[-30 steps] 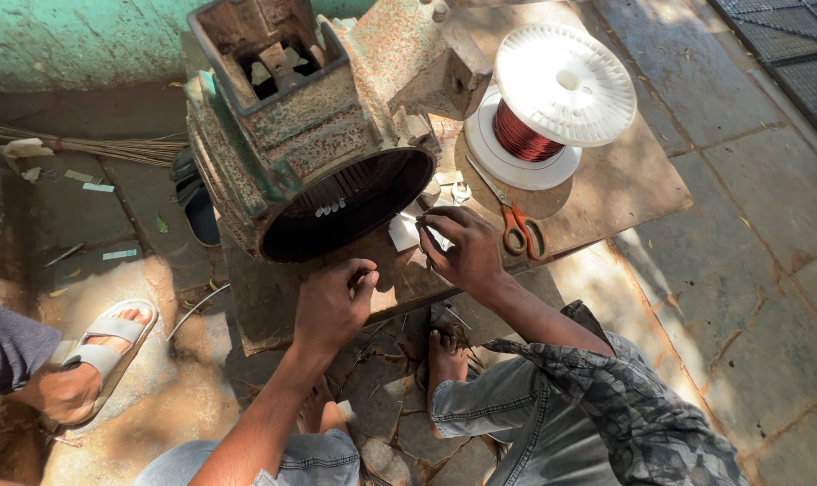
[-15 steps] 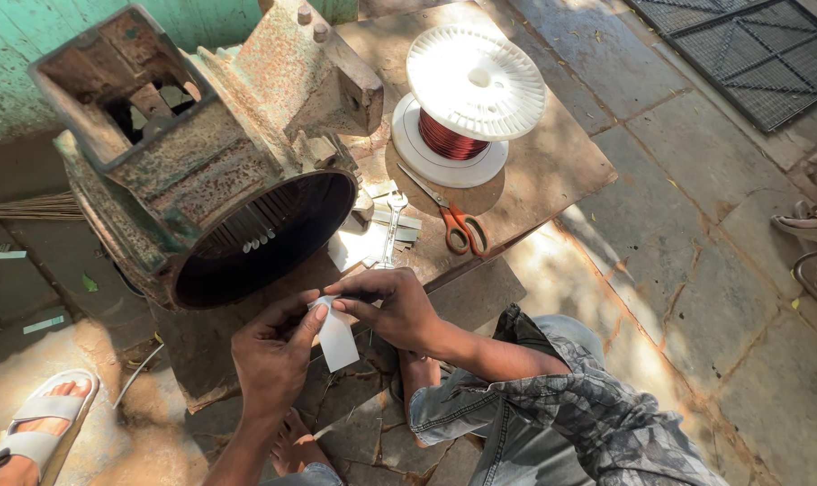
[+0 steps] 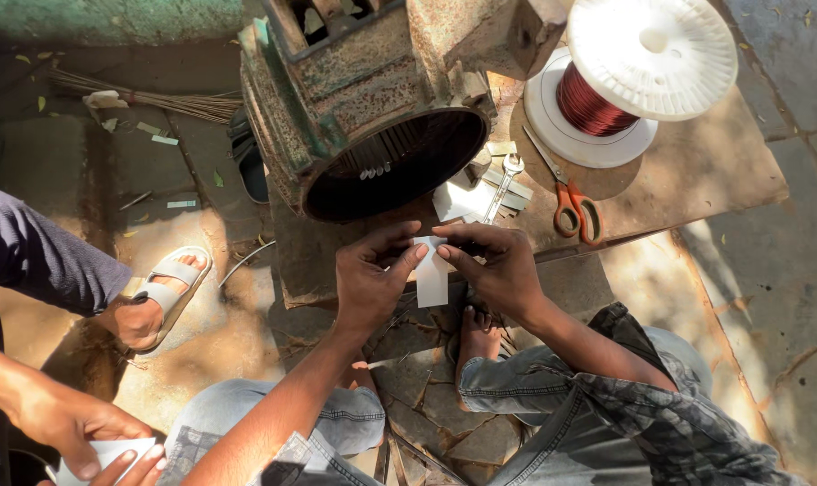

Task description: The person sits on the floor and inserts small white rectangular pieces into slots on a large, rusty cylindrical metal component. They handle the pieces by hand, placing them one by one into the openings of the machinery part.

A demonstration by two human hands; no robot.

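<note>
My left hand [image 3: 370,277] and my right hand [image 3: 496,263] both pinch a small white strip of paper [image 3: 431,274] between thumb and fingers, just in front of the board's near edge. Above them lies a large rusty green motor housing [image 3: 363,99] on its side, its round open end [image 3: 399,162] facing me with windings slots inside. More white paper pieces [image 3: 460,200] lie on the board under the housing's mouth.
A white spool of copper wire [image 3: 638,76] stands on the wooden board [image 3: 696,180], with orange-handled scissors [image 3: 572,200] and a wrench [image 3: 503,184] beside it. Another person's sandalled foot [image 3: 161,292] is at left; their hand [image 3: 84,432] holds white paper at bottom left. My bare foot [image 3: 476,337] rests below.
The view has shifted, the housing now sits nearer the centre. My hands stay together on the paper strip, held a little higher towards the housing's mouth.
</note>
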